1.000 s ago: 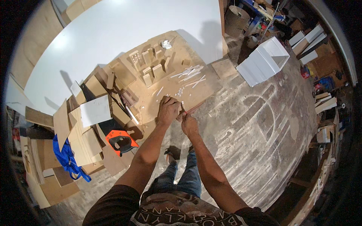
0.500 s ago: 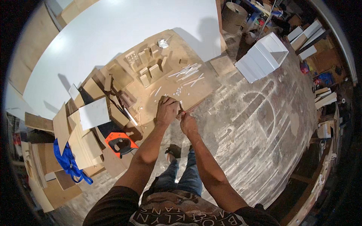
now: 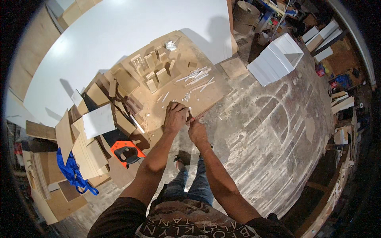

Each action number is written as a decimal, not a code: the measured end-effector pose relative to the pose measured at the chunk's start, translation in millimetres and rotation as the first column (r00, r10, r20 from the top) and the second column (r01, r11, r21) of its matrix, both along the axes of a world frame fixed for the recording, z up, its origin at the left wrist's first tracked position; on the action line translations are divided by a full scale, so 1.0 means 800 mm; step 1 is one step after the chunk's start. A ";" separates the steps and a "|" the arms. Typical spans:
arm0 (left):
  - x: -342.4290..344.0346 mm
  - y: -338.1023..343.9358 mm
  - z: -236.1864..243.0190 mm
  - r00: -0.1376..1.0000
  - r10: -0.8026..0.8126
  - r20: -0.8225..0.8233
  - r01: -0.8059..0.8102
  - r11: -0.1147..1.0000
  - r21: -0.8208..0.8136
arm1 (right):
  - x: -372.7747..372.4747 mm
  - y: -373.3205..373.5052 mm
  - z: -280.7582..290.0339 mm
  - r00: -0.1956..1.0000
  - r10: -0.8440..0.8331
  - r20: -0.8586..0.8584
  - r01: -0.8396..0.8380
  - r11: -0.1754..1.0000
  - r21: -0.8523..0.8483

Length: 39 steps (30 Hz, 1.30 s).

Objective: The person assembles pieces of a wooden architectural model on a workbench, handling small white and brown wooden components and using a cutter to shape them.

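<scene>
Pinching small red-tipped tool (image 3: 191, 118) between both hands, over near edge of plywood board (image 3: 206, 97) lying on floor. Left hand (image 3: 175, 117) curled shut, right hand (image 3: 197, 131) touching it, fingers closed on tool; exact grip too small to tell. White sticks (image 3: 196, 76) scattered just beyond hands, long axes running left-right, left hand nearer. Orange-handled saw (image 3: 126, 152) lower left.
</scene>
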<state>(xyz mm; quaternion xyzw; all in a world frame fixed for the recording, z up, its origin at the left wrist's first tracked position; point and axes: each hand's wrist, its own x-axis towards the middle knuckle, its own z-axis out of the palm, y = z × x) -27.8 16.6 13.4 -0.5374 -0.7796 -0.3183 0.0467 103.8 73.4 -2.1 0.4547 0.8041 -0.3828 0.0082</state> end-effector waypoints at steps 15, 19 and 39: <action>-0.005 0.000 0.013 0.997 -0.036 0.065 0.043 0.993 -0.110 | -0.005 0.015 0.004 0.998 0.026 0.051 -0.026 1.000 0.001; -0.005 -0.006 0.005 0.999 -0.024 0.041 0.028 0.994 -0.109 | -0.010 0.017 -0.016 0.995 0.099 0.019 -0.099 0.995 0.006; -0.003 -0.002 0.006 0.992 0.101 0.076 -0.107 0.991 0.078 | -0.012 0.035 0.004 0.956 -0.072 -0.283 0.126 0.976 0.178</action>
